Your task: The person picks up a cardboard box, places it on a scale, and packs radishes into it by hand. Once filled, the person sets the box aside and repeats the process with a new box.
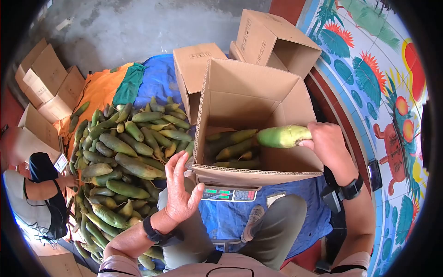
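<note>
My right hand (326, 144) grips the pale end of a green radish (282, 137), which lies level across the mouth of an open cardboard box (249, 83). Inside the box, several more green radishes (230, 147) rest on the bottom at the left. The box sits on a digital scale (229, 194) with lit green displays. My left hand (177, 194) is raised in front of the box's near left corner, fingers apart and holding nothing. Left of that hand spreads a large heap of green radishes (124, 166).
Other cardboard boxes (198, 57) stand behind, with more boxes (48, 74) at far left. A co-worker's arm (44, 188) reaches toward the heap's left edge. Blue tarp (300, 207) covers the floor. A painted tile wall (369, 78) curves along the right, a phone (374, 174) beside it.
</note>
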Motion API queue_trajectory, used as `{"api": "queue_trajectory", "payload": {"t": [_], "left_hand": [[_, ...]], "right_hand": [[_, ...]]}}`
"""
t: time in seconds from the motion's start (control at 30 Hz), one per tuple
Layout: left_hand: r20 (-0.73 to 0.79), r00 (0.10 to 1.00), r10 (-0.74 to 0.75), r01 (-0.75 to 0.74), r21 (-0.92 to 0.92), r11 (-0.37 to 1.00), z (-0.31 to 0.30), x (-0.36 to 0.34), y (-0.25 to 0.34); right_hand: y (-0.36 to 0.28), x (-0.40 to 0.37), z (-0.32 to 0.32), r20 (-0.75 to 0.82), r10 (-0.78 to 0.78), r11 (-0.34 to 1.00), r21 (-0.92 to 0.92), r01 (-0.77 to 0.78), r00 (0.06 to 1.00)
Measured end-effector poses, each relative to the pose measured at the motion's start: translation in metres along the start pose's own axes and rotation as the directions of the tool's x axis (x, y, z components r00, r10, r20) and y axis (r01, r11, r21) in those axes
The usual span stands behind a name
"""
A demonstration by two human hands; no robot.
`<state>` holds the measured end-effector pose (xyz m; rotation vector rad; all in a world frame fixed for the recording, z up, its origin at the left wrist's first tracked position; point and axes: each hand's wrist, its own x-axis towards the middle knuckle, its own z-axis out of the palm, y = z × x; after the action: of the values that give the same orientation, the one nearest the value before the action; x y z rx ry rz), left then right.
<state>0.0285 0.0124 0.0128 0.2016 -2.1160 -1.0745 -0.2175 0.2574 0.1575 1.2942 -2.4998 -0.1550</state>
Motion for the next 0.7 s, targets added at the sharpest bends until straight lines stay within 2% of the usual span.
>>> {"api": "queue_trajectory", "payload": {"t": [0.03,0.07,0.1,0.17,0.2,0.27,0.4,0.47,0.57,0.63,0.7], "left_hand": [[0.014,1.000,0.027,-0.027,-0.010,1.000,0.002,0.001,-0.002],[0.090,0.995,0.049,-0.055,0.064,0.996,-0.003,0.003,-0.001],[0.093,0.995,0.047,-0.053,0.063,0.997,-0.002,0.004,-0.001],[0.122,0.988,0.092,-0.094,0.014,0.995,0.001,0.006,-0.001],[0.133,0.986,0.100,-0.103,0.017,0.995,0.002,0.005,-0.002],[0.134,0.986,0.104,-0.105,0.005,0.994,0.004,0.005,-0.003],[0.135,0.987,0.090,-0.091,0.005,0.996,0.006,0.006,-0.002],[0.136,0.987,0.087,-0.087,-0.001,0.996,0.006,0.006,-0.002],[0.132,0.987,0.093,-0.094,-0.003,0.996,0.006,0.007,-0.002],[0.136,0.985,0.103,-0.104,-0.003,0.995,0.006,0.006,-0.004],[0.110,0.989,0.094,-0.093,-0.018,0.996,0.007,0.005,-0.004]], "right_hand": [[0.002,0.005,0.003,0.067,-0.024,1.000,-0.015,0.025,0.997],[0.003,0.009,0.007,0.135,-0.047,0.998,-0.027,0.051,0.990],[0.004,0.014,0.012,0.138,-0.046,0.998,-0.026,0.050,0.989],[0.006,0.024,0.024,0.297,-0.074,0.997,0.016,0.073,0.952],[0.005,0.029,0.031,0.298,-0.075,0.997,0.017,0.073,0.952],[0.001,0.038,0.046,0.395,-0.107,0.993,-0.004,0.118,0.913],[-0.009,0.050,0.061,0.359,-0.141,0.989,0.096,0.114,0.923],[-0.004,0.052,0.069,0.286,-0.167,0.971,0.215,0.107,0.944],[0.010,0.052,0.065,0.296,-0.127,0.989,0.113,0.097,0.947],[0.013,0.044,0.051,0.302,-0.124,0.988,0.127,0.089,0.945],[0.006,0.031,0.030,0.219,-0.083,0.977,0.208,0.037,0.972]]}}
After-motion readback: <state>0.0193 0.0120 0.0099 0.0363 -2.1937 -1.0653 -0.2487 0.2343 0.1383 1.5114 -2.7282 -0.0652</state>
